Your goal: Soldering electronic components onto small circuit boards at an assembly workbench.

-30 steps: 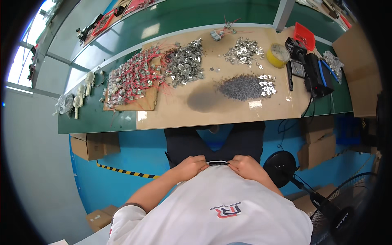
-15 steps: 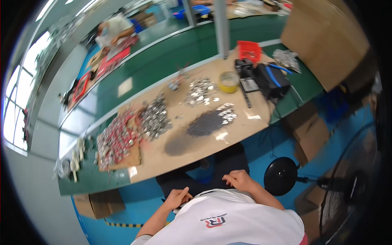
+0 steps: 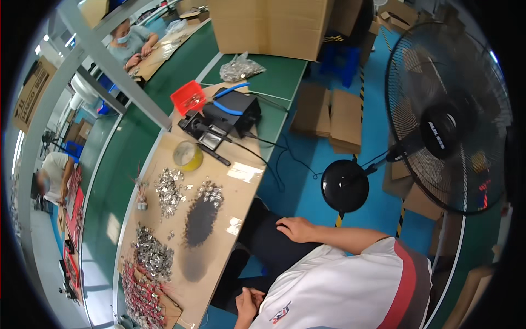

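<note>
My right hand (image 3: 297, 228) lies on my dark trouser leg (image 3: 262, 222), fingers stretched out, holding nothing I can see. My left hand (image 3: 247, 300) is beside my other leg, below the table's near edge. Its fingers are curled in, with nothing visible in them. Neither hand touches the things on the board-topped table (image 3: 216, 255). On it are a dark patch of tiny pieces (image 3: 201, 222), a pile of silvery metal parts (image 3: 170, 192), a larger silvery heap (image 3: 153, 252) and a heap of parts with red wires (image 3: 143, 296).
A yellow tape roll (image 3: 188, 156), a red bin (image 3: 189, 97) and a black device (image 3: 233, 113) with blue-handled pliers (image 3: 227, 104) stand farther along the table. A large carton (image 3: 268, 27) is beyond. A black fan (image 3: 438, 129) stands on the right. Co-workers (image 3: 129, 46) sit across.
The view has swung to the right, so the table now runs along the left and the fan shows whole. My right hand has gone from curled fingers to lying flat on my leg.
</note>
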Tool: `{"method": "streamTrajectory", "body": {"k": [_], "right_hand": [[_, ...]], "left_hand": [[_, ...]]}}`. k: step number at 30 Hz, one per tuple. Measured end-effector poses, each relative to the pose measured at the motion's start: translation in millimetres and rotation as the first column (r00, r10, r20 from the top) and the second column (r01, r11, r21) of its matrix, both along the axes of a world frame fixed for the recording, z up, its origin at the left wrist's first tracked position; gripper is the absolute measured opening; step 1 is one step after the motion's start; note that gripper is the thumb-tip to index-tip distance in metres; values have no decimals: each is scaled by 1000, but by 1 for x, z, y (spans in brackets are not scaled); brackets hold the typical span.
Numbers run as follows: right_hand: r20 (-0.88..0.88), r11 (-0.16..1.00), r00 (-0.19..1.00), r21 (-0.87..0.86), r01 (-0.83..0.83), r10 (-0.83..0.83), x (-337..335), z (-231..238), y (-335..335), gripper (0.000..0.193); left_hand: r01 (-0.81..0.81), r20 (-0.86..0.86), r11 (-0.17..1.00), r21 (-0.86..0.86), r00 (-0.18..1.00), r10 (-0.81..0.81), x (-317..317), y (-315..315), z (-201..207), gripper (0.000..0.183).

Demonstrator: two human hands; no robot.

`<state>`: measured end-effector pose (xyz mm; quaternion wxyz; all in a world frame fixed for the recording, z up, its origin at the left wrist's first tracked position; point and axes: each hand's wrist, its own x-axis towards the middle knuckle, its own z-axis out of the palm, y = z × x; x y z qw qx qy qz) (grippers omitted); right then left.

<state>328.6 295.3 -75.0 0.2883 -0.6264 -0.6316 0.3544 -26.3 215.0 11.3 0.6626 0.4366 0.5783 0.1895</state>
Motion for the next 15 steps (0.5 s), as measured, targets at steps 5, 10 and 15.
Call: {"method": "streamTrajectory", "body": {"k": [5, 10, 15], "right_hand": [[5, 985, 998, 163, 55, -56, -15, -10, 25, 19], [51, 981, 998, 188, -54, 45, -23, 15, 31, 11], [152, 974, 988, 228, -4, -31, -22, 23, 25, 8]], "left_hand": [[301, -30, 893, 335, 951, -309, 1, 29, -25, 52], [337, 127, 794, 505, 882, -454, 20, 38, -44, 41], [355, 231, 847, 395, 854, -465, 29, 37, -47, 45]]}}
